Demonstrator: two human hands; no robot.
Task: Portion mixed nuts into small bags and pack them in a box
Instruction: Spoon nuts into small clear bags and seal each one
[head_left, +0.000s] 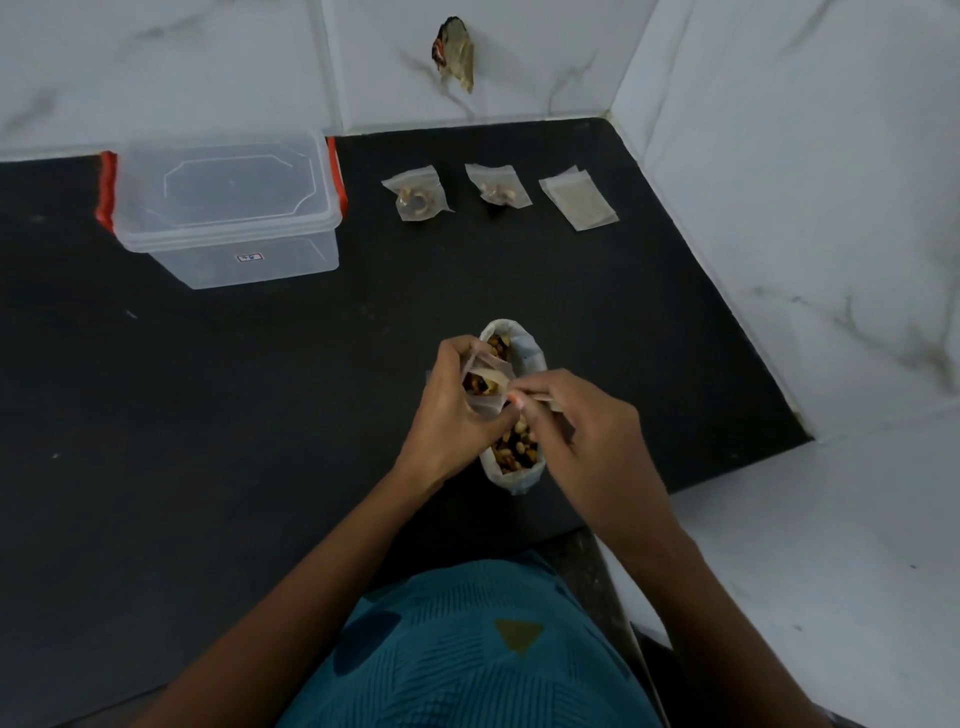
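A large white bag of mixed nuts (519, 470) stands open on the black counter (260, 415) in front of me. Above it my left hand (457, 410) grips a small clear bag (485, 387) that holds a few nuts. My right hand (576, 431) pinches a thin wooden spoon (540, 399) whose tip reaches into the small bag's mouth. Two filled small bags (415, 195) (496, 188) lie at the back of the counter. A clear plastic box (228, 208) with its lid on stands at the back left.
A stack of flat small bags (579, 200) lies right of the filled ones. White marble-look walls close the counter at the back and right (779, 182). A dark scrap (454, 52) hangs on the back wall. The counter's front edge runs just before my body.
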